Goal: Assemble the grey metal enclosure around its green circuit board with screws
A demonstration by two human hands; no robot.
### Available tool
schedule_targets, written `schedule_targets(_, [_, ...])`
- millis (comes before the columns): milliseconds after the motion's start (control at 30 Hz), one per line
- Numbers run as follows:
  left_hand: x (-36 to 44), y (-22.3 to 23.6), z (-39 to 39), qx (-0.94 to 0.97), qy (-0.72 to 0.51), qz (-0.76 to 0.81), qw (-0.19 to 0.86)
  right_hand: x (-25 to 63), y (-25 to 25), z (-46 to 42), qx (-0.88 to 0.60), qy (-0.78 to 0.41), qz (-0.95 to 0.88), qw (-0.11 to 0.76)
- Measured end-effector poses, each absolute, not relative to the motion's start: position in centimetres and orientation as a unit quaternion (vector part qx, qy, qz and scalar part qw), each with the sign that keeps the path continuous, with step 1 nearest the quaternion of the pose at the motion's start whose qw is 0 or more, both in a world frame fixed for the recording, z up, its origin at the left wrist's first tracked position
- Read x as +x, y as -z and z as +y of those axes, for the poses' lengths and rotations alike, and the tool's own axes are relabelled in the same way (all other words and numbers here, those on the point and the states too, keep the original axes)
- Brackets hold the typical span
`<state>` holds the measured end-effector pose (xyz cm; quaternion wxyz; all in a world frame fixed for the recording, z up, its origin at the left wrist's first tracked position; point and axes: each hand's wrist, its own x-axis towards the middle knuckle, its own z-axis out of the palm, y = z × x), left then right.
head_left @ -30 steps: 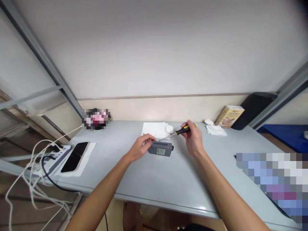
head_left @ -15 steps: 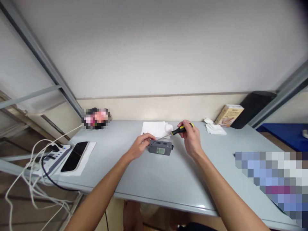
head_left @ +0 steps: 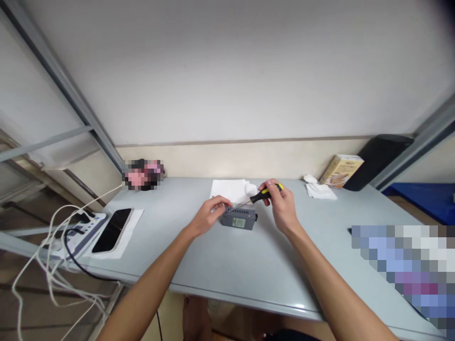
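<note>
A small dark grey box point(head_left: 245, 222) with vent slots along its top and a pale green label on its front stands on the table. My left hand point(head_left: 209, 215) grips its left end, fingertips at the top edge. In my right hand point(head_left: 280, 203) is a screwdriver point(head_left: 263, 194) with a black and yellow handle, held slanting down to the left. Its shaft reaches over the top of the box, and the tip lies close to my left fingertips. Whether the tip touches a screw is too small to tell.
Behind the box lie white paper point(head_left: 227, 189) and a small white rounded object point(head_left: 250, 189). A phone point(head_left: 113, 230) and a power strip point(head_left: 80, 237) with tangled cables are at left. At right stand a yellowish carton point(head_left: 341, 171), crumpled tissue point(head_left: 320, 191) and a black object point(head_left: 380, 158).
My right hand has moved left and slightly down with the screwdriver, bringing its tip across the box's top towards my left fingertips. My left hand still holds the box in place.
</note>
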<state>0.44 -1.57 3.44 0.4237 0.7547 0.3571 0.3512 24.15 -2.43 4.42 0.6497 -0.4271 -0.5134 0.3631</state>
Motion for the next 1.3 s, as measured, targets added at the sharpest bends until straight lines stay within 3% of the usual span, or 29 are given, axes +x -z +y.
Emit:
schedule_targets(667, [0.4,-3.6,-1.4,0.775,-0.345,0.347,0.400,23.8,-4.9,-3.1,-0.439,-0.348,-0.544,0.625])
schedule_targets(1300, [0.1,-3.1,-1.2,0.765,-0.333,0.347,0.429,23.4,-7.0,-4.5,-0.443,-0.253,-0.631,0.584])
